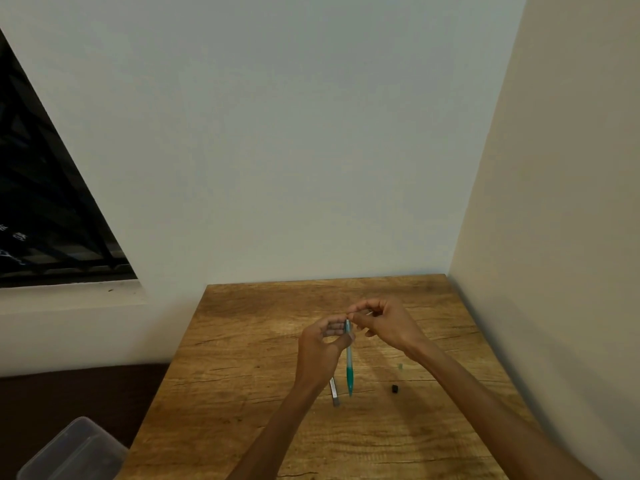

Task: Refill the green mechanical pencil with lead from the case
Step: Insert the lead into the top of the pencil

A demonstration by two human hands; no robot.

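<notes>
My left hand (322, 344) holds the green mechanical pencil (349, 370) upright above the wooden table (242, 375), its tip pointing down and its open top end up. My right hand (381, 323) is pinched at the pencil's top end, and a thin pale sliver sticks out between its fingers; whether that is a lead I cannot tell. The lead case (334, 393), a slim grey stick, lies on the table just below my left wrist. A small black cap (394, 388) and a tiny green piece (400, 366) lie on the table to the right of the pencil.
The table stands in a corner, with a white wall behind it and a beige wall along its right edge. A clear plastic box (72, 452) sits low at the left, off the table. A dark window (45, 209) is at the upper left.
</notes>
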